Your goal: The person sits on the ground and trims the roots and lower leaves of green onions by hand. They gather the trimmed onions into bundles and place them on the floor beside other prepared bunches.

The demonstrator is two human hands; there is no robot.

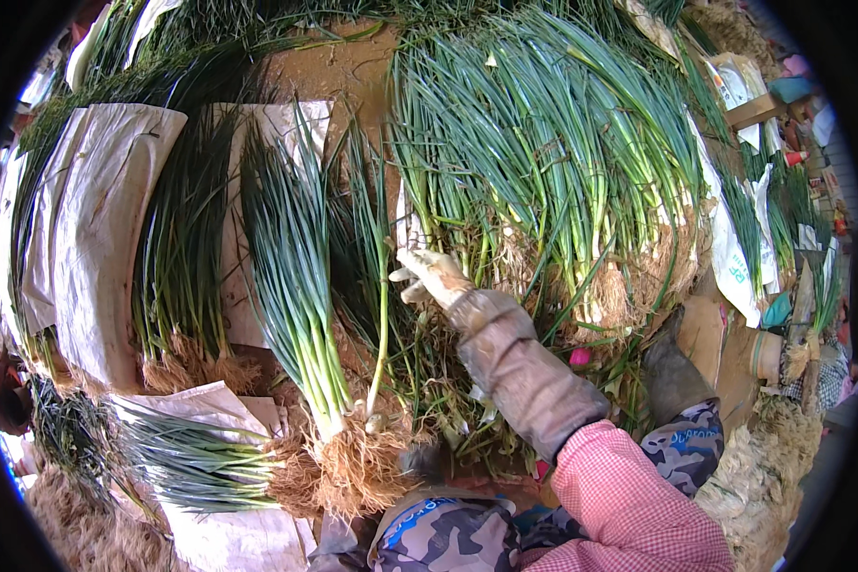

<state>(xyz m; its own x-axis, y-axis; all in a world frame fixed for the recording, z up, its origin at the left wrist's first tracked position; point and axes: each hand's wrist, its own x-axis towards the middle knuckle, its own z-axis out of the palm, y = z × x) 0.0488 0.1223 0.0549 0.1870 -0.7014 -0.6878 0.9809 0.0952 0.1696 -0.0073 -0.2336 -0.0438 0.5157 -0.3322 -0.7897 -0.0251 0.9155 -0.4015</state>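
Observation:
My right hand (429, 277), in a pale soiled glove, reaches left with its fingers apart and holds nothing that I can see. Its fingertips are close beside a single spring onion stalk (380, 336); whether they touch is unclear. Left of that stalk, a bunch of spring onions (314, 357) has its leaves pointing away from me and its brown roots (361, 472) towards me. My left hand is out of view. Another bunch (207, 457) lies sideways, its roots against that bunch. Beyond my right wrist spreads a large pile of spring onions (543, 150).
White woven sacks (107, 236) lie among more spring onions (186, 279) at the left. Loose leaves and trimmings (443, 386) cover the ground before my knees. At the right are a cardboard piece (701, 336) and a heap of pale roots (765, 472). A bright pink object (580, 356) lies near my forearm.

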